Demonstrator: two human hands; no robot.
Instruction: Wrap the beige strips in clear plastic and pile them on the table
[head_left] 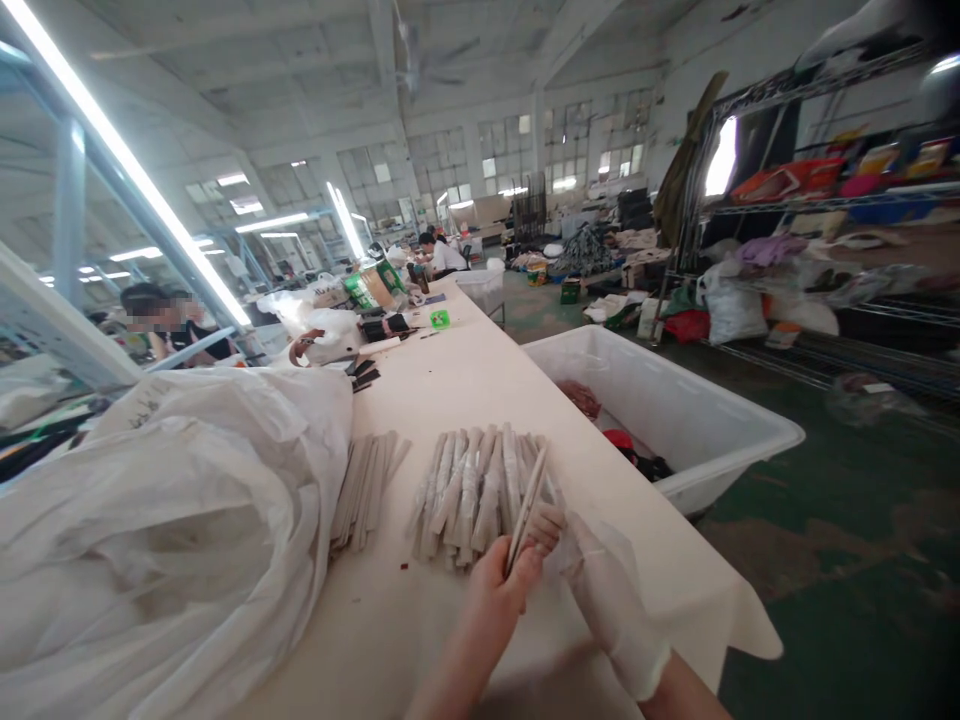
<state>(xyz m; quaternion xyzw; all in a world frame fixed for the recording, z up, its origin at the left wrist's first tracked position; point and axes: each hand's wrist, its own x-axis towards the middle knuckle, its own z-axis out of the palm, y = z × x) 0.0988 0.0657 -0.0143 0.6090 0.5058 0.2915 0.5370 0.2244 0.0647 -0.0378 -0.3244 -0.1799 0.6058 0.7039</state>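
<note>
My left hand (504, 580) is closed round the lower end of a thin bundle of beige strips (529, 500), which slants up to the right. Close beside it, my right hand (546, 528) has its fingers curled at the bundle; a pale sleeve covers its wrist and forearm. What the right fingers pinch is too blurred to make out. Just behind the hands lies a pile of wrapped beige strip bundles (469, 490). Left of that pile are loose beige strips (366, 490), lying side by side on the pale table (390, 640).
A big white sack (187, 540) covers the table's left side. White bin (667, 400) stands past the right edge, with red and dark pieces inside. Wire shelves (825, 210) with bags are at right. Two people (446, 256) sit farther back and at left.
</note>
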